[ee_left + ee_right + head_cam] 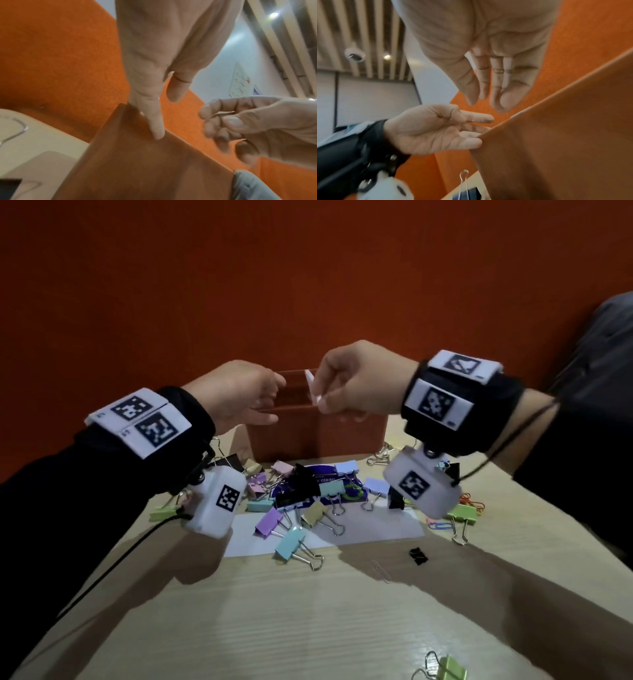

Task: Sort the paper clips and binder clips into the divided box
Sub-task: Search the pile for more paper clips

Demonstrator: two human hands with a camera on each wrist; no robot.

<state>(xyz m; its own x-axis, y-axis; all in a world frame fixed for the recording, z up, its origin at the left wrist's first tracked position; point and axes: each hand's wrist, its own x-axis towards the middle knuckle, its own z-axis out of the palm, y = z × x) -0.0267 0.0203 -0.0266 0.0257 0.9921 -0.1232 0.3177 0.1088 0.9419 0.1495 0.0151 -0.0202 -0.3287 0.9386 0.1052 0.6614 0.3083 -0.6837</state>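
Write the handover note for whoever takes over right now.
Left hand: open, straight fingers on the left rim of the box, apparently steadying it.
Right hand: above the box, pinching a thin metal piece, probably a paper clip; too blurred to be sure.
Done: cannot tell, the box's contents are hidden.
Left: binder clips heaped on the table in front of the box, coloured paper clips at the right, a silver paper clip nearer.

Clips (301, 501) before box (315, 433)

head above, wrists beneath hands
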